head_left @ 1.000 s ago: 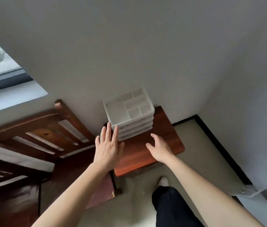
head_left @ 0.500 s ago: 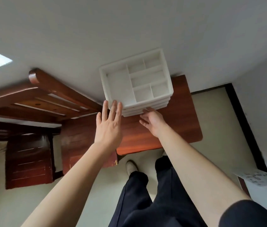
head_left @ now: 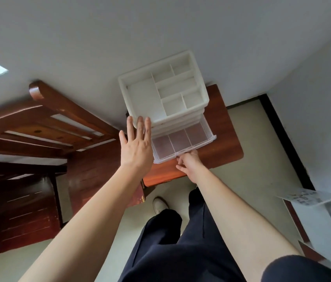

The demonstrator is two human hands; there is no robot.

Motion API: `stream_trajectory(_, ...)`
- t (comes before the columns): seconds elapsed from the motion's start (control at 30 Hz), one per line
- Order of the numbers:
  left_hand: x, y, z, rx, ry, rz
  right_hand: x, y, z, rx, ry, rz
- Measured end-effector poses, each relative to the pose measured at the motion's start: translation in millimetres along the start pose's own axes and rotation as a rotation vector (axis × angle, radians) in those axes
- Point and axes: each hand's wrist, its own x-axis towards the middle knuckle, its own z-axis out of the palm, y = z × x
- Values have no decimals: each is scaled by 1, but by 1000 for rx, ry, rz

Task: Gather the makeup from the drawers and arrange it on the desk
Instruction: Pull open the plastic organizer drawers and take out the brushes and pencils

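Drawer (head_left: 199, 145) now pulled out, right fingers (head_left: 181, 159) pinching its front; left fingers (head_left: 140, 127) straight

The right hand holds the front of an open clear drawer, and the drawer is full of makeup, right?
Not quite. The right hand does hold the front of the open clear drawer, but the drawer is not full of makeup. Its three sections look empty, with only the brown desk showing through the clear bottom. The head view shows this.
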Motion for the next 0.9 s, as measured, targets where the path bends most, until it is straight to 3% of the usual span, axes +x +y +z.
stream_trajectory(0.4, 2, -2, 4, -33, -12, 5, -31, 9, -21, 1, 8, -25)
stream_trajectory(0.53, 1, -6, 10, -91, 32, 17, -38, 4, -37, -410, 134, -167)
stream_trajectory(0.7, -21, 2, 31, -419, 384, -46, -52, -25, -54, -945, 180, -431)
stream_trajectory(0.73, -24, 6, 42, -509, 388, -106, -53, -32, -54, -1041, 179, -501)
stream_trajectory(0.83, -24, 16, 59, -833, 89, -329, -45, -50, -50, -1358, 140, -693)
stream_trajectory(0.9, -19, 19, 63, -872, -149, -385, -32, -60, -43, -1519, 55, -744)
